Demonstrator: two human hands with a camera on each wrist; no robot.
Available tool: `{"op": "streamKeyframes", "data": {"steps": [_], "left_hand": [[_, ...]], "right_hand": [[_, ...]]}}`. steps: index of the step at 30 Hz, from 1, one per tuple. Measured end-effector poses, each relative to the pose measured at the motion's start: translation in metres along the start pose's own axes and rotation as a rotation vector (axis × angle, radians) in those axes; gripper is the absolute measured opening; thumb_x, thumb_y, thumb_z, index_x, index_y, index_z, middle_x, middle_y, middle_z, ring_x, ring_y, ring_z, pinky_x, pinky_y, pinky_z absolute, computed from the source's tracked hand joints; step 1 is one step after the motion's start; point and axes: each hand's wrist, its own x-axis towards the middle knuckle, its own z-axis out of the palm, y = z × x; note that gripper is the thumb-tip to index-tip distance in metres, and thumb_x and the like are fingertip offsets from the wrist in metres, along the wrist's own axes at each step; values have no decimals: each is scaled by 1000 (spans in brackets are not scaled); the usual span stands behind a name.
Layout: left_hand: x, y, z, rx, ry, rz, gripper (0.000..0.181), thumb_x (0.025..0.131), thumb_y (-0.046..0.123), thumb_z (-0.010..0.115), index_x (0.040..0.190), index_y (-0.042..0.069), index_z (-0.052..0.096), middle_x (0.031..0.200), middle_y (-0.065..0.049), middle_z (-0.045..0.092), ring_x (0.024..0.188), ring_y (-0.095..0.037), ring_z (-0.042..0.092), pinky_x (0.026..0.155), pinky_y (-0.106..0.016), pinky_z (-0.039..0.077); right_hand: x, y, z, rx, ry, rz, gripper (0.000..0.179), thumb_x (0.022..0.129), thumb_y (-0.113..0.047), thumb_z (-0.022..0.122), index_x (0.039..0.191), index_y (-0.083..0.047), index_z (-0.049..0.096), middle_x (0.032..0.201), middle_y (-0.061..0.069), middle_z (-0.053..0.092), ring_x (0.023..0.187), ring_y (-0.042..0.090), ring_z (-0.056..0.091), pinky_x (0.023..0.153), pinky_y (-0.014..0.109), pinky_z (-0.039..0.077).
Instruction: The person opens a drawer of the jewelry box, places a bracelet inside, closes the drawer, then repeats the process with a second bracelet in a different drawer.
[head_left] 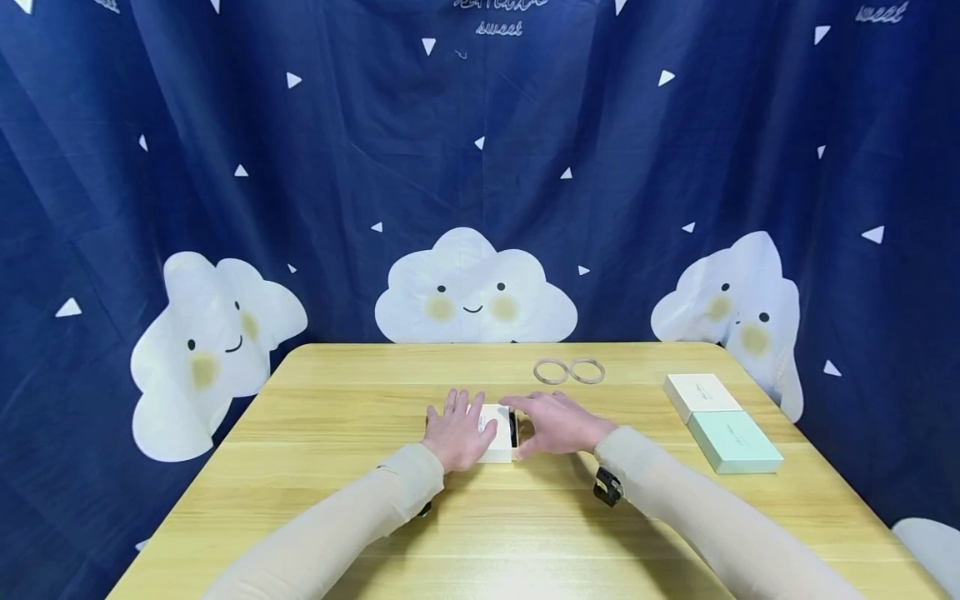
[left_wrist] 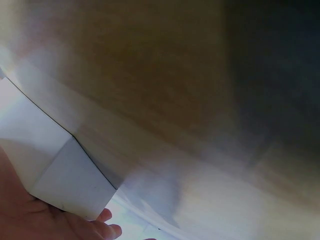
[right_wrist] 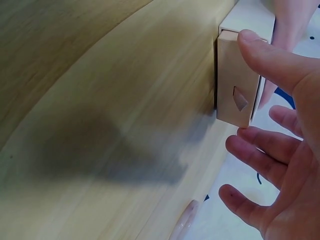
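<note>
A small white box (head_left: 496, 450) with a sliding drawer lies on the wooden table in front of the person. The left hand (head_left: 456, 433) rests across its left part, fingers straight and spread, thumb on the top. In the left wrist view, the box's left end (left_wrist: 75, 180) shows above that hand. At the other end, the right hand (head_left: 558, 423) pinches the drawer (right_wrist: 230, 85) between thumb and fingers at opposite edges. The drawer's end has a small notch. A narrow dark strip of its inside shows in the head view; the contents cannot be made out.
Two thin rings (head_left: 551, 372) lie side by side behind the right hand. On the right, a white box (head_left: 701, 392) touches a mint-green box (head_left: 735, 442). A dark blue curtain (head_left: 480, 183) with clouds hangs behind the table (head_left: 337, 392).
</note>
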Motion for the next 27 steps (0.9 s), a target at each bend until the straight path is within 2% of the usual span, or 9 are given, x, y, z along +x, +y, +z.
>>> {"op": "streamKeyframes", "data": {"steps": [12,19,27], "left_hand": [[-1,0,0,-13,2,3,75,102,63,17,162,18,23,166,-18,23,155,-38,14,115,-73,18],[-3,2,-5,-24,8,17,73,103,58,23,161,14,26,165,-20,25,154,-41,17,114,-74,18],[-6,4,-7,-38,15,8,71,104,58,22,161,16,27,164,-20,26,154,-40,17,115,-73,19]], "right_hand": [[3,-2,2,-19,22,-20,93,73,-55,85,152,-22,46,145,5,59,129,30,56,105,52,46],[3,-1,3,-44,56,-37,94,72,-57,84,150,-18,49,145,11,56,133,32,53,106,57,45],[3,2,8,36,57,-76,89,75,-49,86,149,-14,49,120,3,68,119,25,60,96,49,52]]}}
